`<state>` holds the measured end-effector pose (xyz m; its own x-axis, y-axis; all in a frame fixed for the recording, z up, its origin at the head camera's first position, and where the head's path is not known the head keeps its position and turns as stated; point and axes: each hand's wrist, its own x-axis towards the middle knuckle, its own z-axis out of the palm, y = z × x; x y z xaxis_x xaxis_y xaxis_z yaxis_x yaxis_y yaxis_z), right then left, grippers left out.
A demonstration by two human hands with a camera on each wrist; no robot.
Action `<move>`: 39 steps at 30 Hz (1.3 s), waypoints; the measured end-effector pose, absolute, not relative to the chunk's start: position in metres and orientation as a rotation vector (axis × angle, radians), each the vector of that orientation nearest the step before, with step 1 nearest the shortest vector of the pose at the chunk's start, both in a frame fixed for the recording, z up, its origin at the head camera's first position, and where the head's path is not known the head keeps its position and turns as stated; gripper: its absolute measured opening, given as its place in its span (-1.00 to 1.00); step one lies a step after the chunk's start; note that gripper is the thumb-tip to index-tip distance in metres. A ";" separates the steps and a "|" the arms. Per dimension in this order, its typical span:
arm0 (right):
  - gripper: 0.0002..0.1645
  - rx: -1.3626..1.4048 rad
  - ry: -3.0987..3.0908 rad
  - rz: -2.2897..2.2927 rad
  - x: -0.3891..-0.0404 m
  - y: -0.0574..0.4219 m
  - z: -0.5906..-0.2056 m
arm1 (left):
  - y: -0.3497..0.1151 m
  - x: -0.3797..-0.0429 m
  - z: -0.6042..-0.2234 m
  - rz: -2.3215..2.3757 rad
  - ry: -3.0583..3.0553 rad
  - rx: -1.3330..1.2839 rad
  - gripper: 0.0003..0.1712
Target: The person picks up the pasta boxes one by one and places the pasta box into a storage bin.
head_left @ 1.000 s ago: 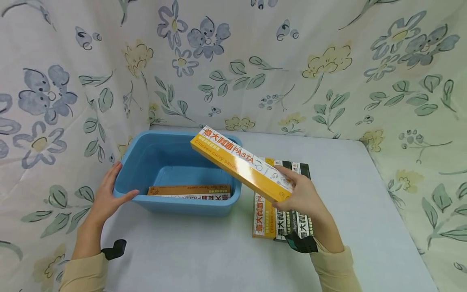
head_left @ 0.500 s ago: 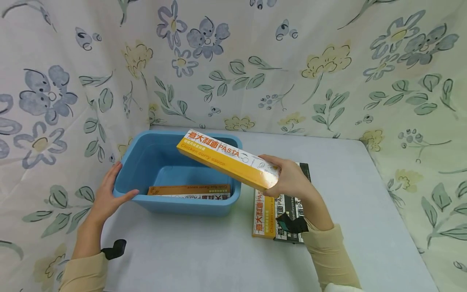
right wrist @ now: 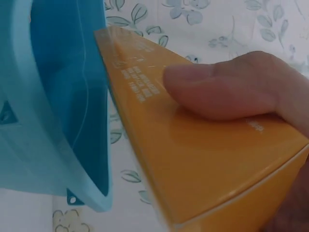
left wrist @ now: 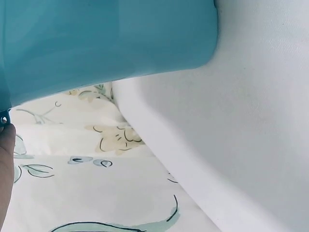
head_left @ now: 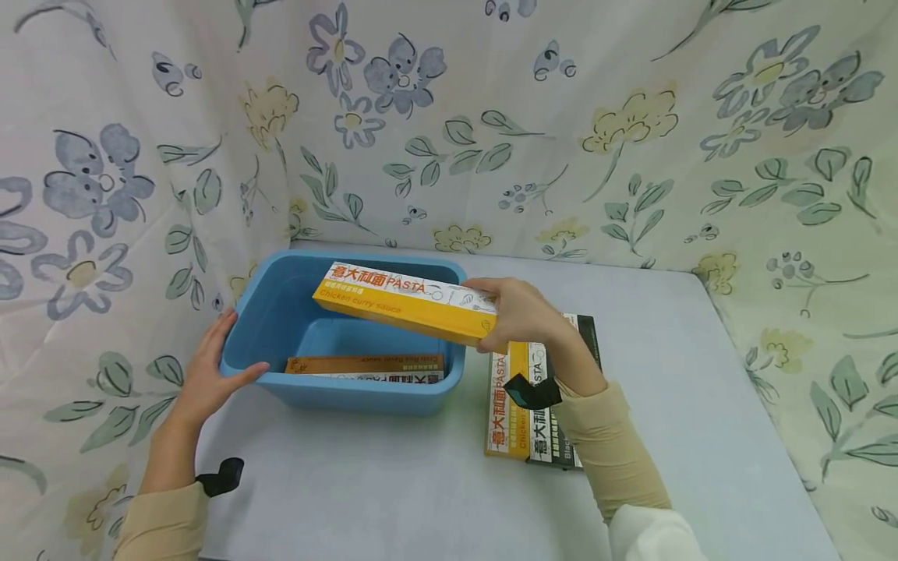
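My right hand [head_left: 522, 315] grips one end of a yellow and white pasta box [head_left: 400, 302] labelled chicken curry sauce. The box is held over the blue plastic bin [head_left: 351, 397], its far end a little higher and above the bin's opening. In the right wrist view the thumb presses on the yellow side of the box. My left hand [head_left: 206, 382] rests against the bin's left front corner, fingers straight along the outside and thumb at the front rim. Inside the bin, a brown pasta box [head_left: 365, 364] and a white-faced pasta box [head_left: 393, 378] lie along the front wall.
Right of the bin, another yellow pasta box [head_left: 508, 421] lies on the white table [head_left: 393, 483] beside black and white pasta boxes [head_left: 550, 436], partly hidden by my right arm. Floral cloth [head_left: 449, 125] hangs behind and at the sides.
My right hand has carried the yellow pasta box leftward over the bin, turning it closer to parallel with the bin's long side. My left hand has stayed at the bin's corner.
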<state>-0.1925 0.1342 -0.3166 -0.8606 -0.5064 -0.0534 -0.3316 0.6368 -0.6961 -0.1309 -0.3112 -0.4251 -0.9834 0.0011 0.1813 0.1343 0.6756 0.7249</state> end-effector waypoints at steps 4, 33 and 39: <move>0.05 -0.764 2.611 -0.947 -0.205 0.125 -0.310 | -0.309 -0.130 -0.423 -1.200 -2.721 -0.115 0.11; -0.05 -0.811 2.611 -0.288 -0.253 0.011 -0.287 | -0.311 -0.128 -0.422 -1.184 -2.751 -0.078 0.12; -0.06 -0.834 2.639 -0.183 -0.252 -0.002 -0.295 | -0.312 -0.129 -0.422 -1.199 -2.741 -0.080 0.11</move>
<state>-0.2516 -0.0016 -0.2951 -0.7583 -0.5767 -0.3039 -0.5291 0.8169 -0.2297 -0.1291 -0.3118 -0.4216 -0.9875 -0.0103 0.1570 0.1083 0.6796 0.7255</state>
